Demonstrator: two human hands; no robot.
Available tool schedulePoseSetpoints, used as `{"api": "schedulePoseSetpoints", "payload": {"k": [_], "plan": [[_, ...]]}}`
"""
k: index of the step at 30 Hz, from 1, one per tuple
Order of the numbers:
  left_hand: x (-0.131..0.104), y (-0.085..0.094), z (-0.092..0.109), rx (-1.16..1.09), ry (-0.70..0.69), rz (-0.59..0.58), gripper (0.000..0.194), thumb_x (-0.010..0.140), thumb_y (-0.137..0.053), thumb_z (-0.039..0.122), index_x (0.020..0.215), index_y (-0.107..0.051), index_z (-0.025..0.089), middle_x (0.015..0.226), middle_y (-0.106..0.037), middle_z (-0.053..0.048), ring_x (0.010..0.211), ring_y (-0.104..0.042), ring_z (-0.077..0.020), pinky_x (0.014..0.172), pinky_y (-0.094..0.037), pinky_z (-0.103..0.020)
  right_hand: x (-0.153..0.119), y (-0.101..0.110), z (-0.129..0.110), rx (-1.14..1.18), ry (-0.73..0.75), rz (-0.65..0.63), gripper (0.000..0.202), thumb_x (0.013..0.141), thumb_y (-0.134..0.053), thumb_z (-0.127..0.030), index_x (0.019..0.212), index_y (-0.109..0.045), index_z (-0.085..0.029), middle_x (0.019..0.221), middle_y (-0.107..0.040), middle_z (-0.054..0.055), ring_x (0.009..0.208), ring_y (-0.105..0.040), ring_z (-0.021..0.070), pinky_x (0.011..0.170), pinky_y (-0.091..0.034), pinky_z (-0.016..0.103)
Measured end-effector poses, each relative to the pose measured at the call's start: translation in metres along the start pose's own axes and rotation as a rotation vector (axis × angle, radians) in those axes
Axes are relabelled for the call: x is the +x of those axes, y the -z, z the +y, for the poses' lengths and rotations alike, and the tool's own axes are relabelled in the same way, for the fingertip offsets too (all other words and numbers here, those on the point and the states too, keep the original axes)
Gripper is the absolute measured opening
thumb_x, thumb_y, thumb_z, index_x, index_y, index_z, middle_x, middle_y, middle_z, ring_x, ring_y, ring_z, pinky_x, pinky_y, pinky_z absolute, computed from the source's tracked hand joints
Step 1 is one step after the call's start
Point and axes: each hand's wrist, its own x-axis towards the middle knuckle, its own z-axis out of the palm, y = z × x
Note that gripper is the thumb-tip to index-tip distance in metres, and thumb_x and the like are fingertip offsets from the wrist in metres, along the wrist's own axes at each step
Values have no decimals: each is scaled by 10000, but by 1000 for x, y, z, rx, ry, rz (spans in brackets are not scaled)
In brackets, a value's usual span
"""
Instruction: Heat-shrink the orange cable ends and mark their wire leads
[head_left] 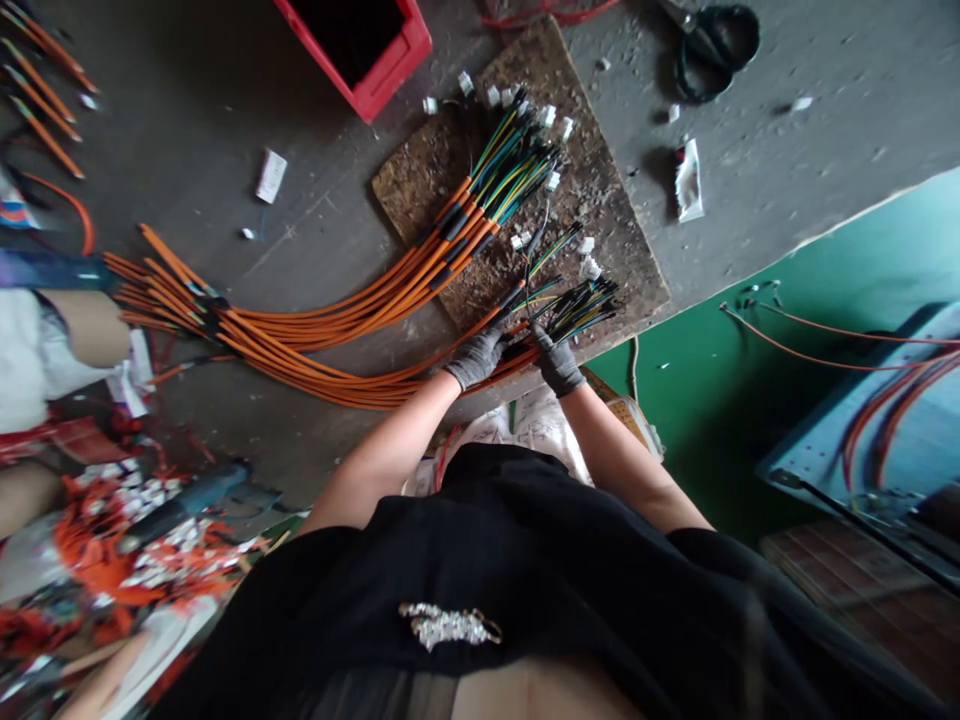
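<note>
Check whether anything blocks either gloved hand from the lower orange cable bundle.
Nothing visible does: the left hand and right hand are both at the lower orange cable bundle. The red bin sits off beyond them.

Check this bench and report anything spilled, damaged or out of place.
Gritty debris and small white pieces lie strewn over the board around the wires, looking spilled rather than arranged. To the board's right, a crumpled white wrapper looks discarded on the worktop.

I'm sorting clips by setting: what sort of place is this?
Likely a cable-assembly workshop: bundled orange cables with thin coloured wires at their ends lie over a littered board, with scissors nearby.
</note>
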Motion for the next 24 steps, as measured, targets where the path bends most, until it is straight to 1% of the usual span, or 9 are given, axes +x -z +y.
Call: {"api": "schedulePoseSetpoints", "payload": {"k": [4,7,8,11,13,17,19,21,24], "plan": [[-14,7,-8,111,3,-61,310,1069,-516,241,1197,-778,137,1200,-795,-148,1152,-734,-296,1092,-563,-458,-3,2,-5,-7,-47,-37,826,680,-752,-846,1170,-787,-182,926,-753,63,849,-674,235,656,-559,336],[-10,21,2,215,-30,-166,285,1061,-562,281,1124,-797,133,1170,-797,-141,1168,-728,-291,1127,-536,-431,-6,3,-6,-22,-64,-49,785,639,-770,-852,1044,-807,-181,819,-722,47,757,-646,213,647,-548,343],[-6,25,7,232,-29,-174,289,1065,-565,297,1143,-795,141,1181,-792,-133,1180,-725,-278,1134,-530,-404,-7,3,-7,-26,-66,-39,759,636,-770,-855,986,-803,-182,777,-704,38,720,-628,202,635,-543,341],[12,29,20,275,55,-69,362,1081,-530,308,1349,-716,151,1332,-730,-146,1238,-699,-260,1121,-526,-357,-9,0,-9,-30,-54,10,703,653,-752,-867,850,-765,-192,711,-672,22,660,-591,180,618,-539,339],[25,26,28,318,149,-4,406,1056,-565,292,1413,-663,124,1393,-687,-185,1231,-696,-289,1079,-541,-377,-12,-3,-11,-28,-32,38,665,650,-770,-848,797,-748,-199,708,-681,27,685,-609,192,651,-559,348],[38,22,36,369,217,8,342,1013,-613,267,1284,-712,83,1332,-700,-223,1176,-709,-338,1026,-547,-417,-18,-6,-13,-25,12,74,570,649,-816,-759,762,-753,-204,749,-716,49,807,-674,239,772,-595,380],[33,27,35,362,197,10,354,1043,-567,289,1303,-702,90,1279,-726,-215,1164,-718,-333,1015,-546,-409,-18,-6,-12,-20,21,98,543,667,-813,-722,791,-770,-195,784,-727,56,867,-688,259,814,-602,400],[22,32,31,328,186,4,421,1075,-519,323,1405,-642,95,1215,-759,-202,1122,-738,-321,977,-555,-395,-15,-7,-9,-10,23,117,549,669,-813,-701,852,-790,-184,839,-747,65,938,-694,279,856,-607,425],[4,32,25,264,168,-56,444,1096,-479,318,1463,-614,108,1173,-787,-191,1082,-758,-303,944,-564,-372,-5,-8,-6,18,32,114,611,638,-825,-712,952,-806,-188,930,-781,73,1042,-699,297,948,-602,463]]}}
